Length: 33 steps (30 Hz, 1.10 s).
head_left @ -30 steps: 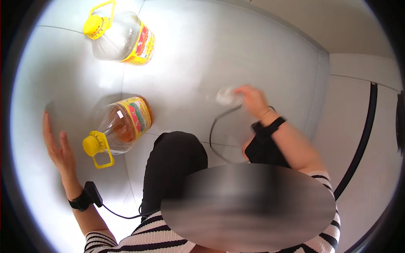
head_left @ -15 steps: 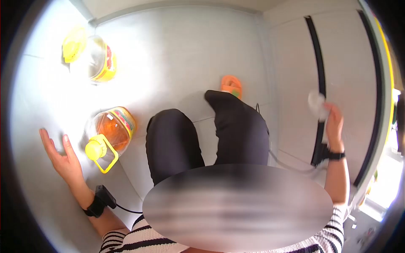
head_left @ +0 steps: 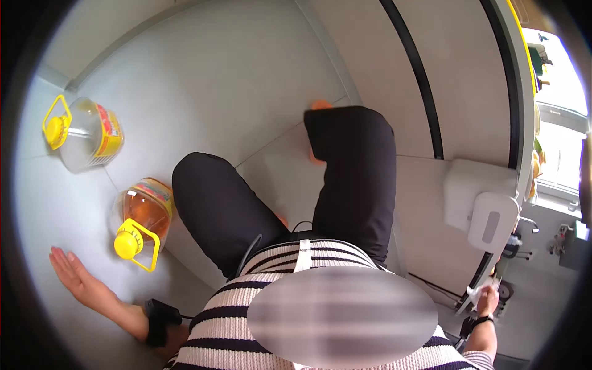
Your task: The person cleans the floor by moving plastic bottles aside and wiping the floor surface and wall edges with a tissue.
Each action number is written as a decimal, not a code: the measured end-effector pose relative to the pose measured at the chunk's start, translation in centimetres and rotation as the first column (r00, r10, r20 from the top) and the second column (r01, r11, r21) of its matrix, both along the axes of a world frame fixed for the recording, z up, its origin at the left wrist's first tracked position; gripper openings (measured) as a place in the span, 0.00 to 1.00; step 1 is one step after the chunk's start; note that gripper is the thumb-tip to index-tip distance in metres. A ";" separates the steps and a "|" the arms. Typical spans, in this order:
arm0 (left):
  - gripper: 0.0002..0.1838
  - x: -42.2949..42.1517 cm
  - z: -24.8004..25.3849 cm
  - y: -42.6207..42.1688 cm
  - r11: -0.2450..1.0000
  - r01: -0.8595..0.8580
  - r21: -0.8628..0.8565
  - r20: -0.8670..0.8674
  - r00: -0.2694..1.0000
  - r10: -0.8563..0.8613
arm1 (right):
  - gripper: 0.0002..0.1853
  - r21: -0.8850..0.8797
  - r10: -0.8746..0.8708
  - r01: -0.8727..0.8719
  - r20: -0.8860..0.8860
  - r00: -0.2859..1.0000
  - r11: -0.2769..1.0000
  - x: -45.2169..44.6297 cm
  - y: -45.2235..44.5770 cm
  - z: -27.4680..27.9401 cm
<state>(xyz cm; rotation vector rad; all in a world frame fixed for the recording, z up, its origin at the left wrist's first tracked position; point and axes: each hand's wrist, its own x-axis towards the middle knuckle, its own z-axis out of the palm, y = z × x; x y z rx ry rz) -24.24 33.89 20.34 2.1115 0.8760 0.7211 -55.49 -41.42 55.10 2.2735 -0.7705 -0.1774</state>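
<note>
My left hand (head_left: 80,277) is held out at the lower left with its palm showing and nothing in it. Just above and to its right is a clear bottle (head_left: 148,213) of amber liquid with a yellow cap and handle. Farther up at the left lies an empty-looking clear bottle (head_left: 86,139), also with a yellow cap and handle. At the lower right, my right hand (head_left: 487,299) is closed on a crumpled white item (head_left: 476,291), small in view and partly covered by the fingers.
A white box-shaped bin (head_left: 484,197) hangs on the cabinet front (head_left: 425,203) at the right, beside black vertical strips. Behind it stand a counter with a tap (head_left: 529,223) and a bright window. My bent knees and an orange slipper (head_left: 322,105) are in the middle.
The view has turned toward the right. My right hand has moved from over the floor, past the cabinet front, to the lower right with the white item. My left hand stays held out.
</note>
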 end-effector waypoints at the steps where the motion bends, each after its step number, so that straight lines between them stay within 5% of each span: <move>1: 0.26 -0.1 0.0 0.0 1.000 -0.007 0.016 -0.001 1.000 0.007 | 0.05 0.030 -0.023 0.023 0.004 1.000 0.999 3.1 0.8 -0.9; 3: 0.26 -0.1 0.2 0.0 0.996 -0.019 0.083 -0.036 0.999 0.022 | 0.07 0.091 -0.049 0.055 -0.066 0.997 0.994 10.3 1.8 -3.2; 5: 0.25 0.1 0.0 0.3 0.999 -0.032 0.044 0.001 0.999 0.032 | 0.07 0.184 0.150 -0.136 -0.064 0.987 0.973 14.2 -2.4 -6.8; 6: 0.25 0.3 -0.1 0.3 0.998 -0.066 0.005 0.048 0.997 0.066 | 0.09 0.230 -0.021 0.031 -0.045 0.999 0.973 19.1 -0.1 -9.6; 8: 0.26 0.5 -0.2 0.0 0.995 -0.100 0.021 0.040 0.994 0.099 | 0.10 0.437 0.251 -0.206 -0.049 0.967 0.876 23.5 -2.0 -14.5; 10: 0.26 -0.9 -1.3 1.5 0.988 0.046 0.146 0.034 0.998 -0.051 | 0.13 0.494 0.227 -0.115 -0.172 0.959 0.862 26.7 -3.9 -19.7; 14: 0.26 -0.9 -1.2 2.3 0.974 0.006 0.228 -0.073 0.997 0.011 | 0.12 0.466 0.305 -0.233 -0.085 0.949 0.854 24.9 -4.2 -28.9; 16: 0.25 -1.3 -2.4 4.9 0.806 0.075 0.587 -0.268 0.957 0.106 | 0.13 0.593 0.286 -0.240 0.017 0.958 0.769 21.7 -6.4 -34.2; 17: 0.25 0.1 -2.6 3.9 0.801 0.091 0.591 -0.270 0.959 0.090 | 0.13 0.622 0.259 -0.237 0.057 0.964 0.746 20.9 -6.7 -36.8; 19: 0.23 2.4 -2.5 1.7 0.952 -0.246 0.183 -0.060 0.963 0.261 | 0.14 0.707 0.186 -0.235 0.147 0.971 0.667 20.2 -7.2 -41.8; 22: 0.27 1.6 -3.6 10.8 0.970 -0.242 0.002 -0.186 0.953 0.238 | 0.15 0.798 0.050 -0.259 0.278 0.959 0.545 21.2 -9.2 -49.5; 23: 0.30 5.7 -1.2 -3.6 0.953 -0.304 -0.009 -0.215 0.931 0.295 | 0.16 0.807 -0.016 -0.237 0.292 0.956 0.541 21.8 -9.4 -51.8; 24: 0.30 6.5 0.1 -7.7 0.955 -0.297 0.008 -0.219 0.931 0.291 | 0.16 0.815 -0.080 -0.218 0.306 0.949 0.538 22.2 -9.9 -53.9; 26: 0.33 7.8 2.4 -13.0 0.996 0.075 0.050 -0.088 0.994 -0.071 | 0.16 0.785 -0.133 -0.197 0.334 0.933 0.588 22.4 -12.0 -57.8; 30: 0.29 6.8 3.3 -22.3 0.923 0.372 0.095 -0.158 0.921 -0.355 | 0.18 0.735 -0.315 -0.078 0.381 0.869 0.674 21.7 -16.4 -63.3; 31: 0.29 5.6 2.7 -23.2 0.883 0.452 0.126 -0.307 0.865 -0.398 | 0.18 0.745 -0.314 -0.080 0.372 0.874 0.662 21.0 -17.7 -65.5; 33: 0.31 3.2 1.2 -25.1 0.787 0.599 0.145 -0.572 0.700 -0.428 | 0.21 0.826 -0.595 0.011 0.397 0.699 0.564 20.0 -20.3 -70.8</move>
